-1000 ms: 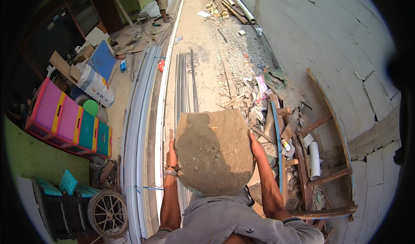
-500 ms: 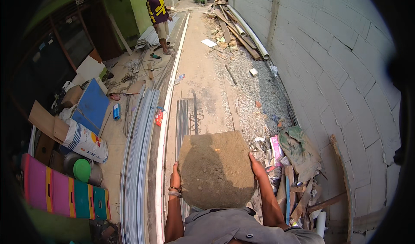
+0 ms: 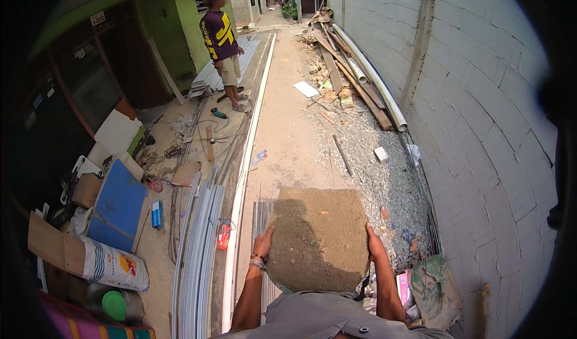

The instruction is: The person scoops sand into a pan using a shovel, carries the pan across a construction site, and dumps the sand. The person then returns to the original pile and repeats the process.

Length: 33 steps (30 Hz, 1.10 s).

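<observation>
In front of my body I carry a container filled with brown sand (image 3: 336,237); the sand hides most of the container, so its kind is unclear. My left hand (image 3: 263,243) is closed on its left side, with bands around the wrist. Gripping the opposite side is my right hand (image 3: 376,243). The sand's top is fairly level, and a dark shadow falls over its left part. Thin metal rods (image 3: 260,213) lie on the ground beyond my left hand. Near my right forearm are a pink box (image 3: 403,286) and a crumpled green-grey sack (image 3: 434,288).
A narrow path (image 3: 282,110) runs ahead. Long metal profiles (image 3: 201,249) and a white strip (image 3: 252,140) line its left. A person (image 3: 223,44) stands farther up on that side. Gravel (image 3: 384,164), planks (image 3: 360,89) and a pipe (image 3: 375,80) lie along the block wall (image 3: 475,128).
I have moved forward along the path with the sand-filled container still between both hands. The person, planks and gravel appear nearer, and the debris on the right has slipped toward the lower edge.
</observation>
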### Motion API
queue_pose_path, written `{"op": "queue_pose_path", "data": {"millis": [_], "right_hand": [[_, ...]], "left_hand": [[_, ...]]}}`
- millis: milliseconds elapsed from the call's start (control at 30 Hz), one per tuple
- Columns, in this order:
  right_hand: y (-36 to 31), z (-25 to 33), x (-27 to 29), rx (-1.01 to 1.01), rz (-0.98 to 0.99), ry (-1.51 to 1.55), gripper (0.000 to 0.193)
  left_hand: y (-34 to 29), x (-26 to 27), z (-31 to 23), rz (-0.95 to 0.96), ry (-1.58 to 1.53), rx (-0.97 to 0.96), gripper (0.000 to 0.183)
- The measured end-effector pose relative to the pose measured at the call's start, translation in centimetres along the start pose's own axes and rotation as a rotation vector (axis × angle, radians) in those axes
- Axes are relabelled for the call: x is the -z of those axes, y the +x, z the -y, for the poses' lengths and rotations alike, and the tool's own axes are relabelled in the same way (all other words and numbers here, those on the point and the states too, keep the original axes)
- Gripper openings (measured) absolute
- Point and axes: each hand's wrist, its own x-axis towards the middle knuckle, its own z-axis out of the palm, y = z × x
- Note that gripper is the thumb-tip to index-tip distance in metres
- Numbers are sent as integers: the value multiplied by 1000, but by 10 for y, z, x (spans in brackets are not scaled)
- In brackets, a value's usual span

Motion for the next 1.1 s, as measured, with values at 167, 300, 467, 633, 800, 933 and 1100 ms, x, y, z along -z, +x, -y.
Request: {"op": "queue_pose_path", "data": {"millis": [167, 300, 467, 633, 800, 933, 1100], "right_hand": [[153, 116, -59, -17, 121, -16, 77], [289, 219, -108, 45, 69, -122, 79], [422, 321, -159, 68, 146, -132, 79], [569, 419, -243, 97, 244, -107, 73], [723, 501, -325, 151, 246, -45, 73], [826, 565, -370, 40, 272, -44, 74], [957, 649, -453, 75, 195, -64, 73]], "left_hand": [[187, -27, -69, -124, -58, 68, 77], [320, -35, -161, -169, -179, -12, 74], [430, -38, -258, -203, -342, -15, 71], [607, -25, -310, -243, -244, 135, 65], [799, -22, -377, -346, -195, -68, 67], [926, -12, -431, -274, -204, 124, 66], [1096, -2, -497, -307, 3, 80, 75]]}}
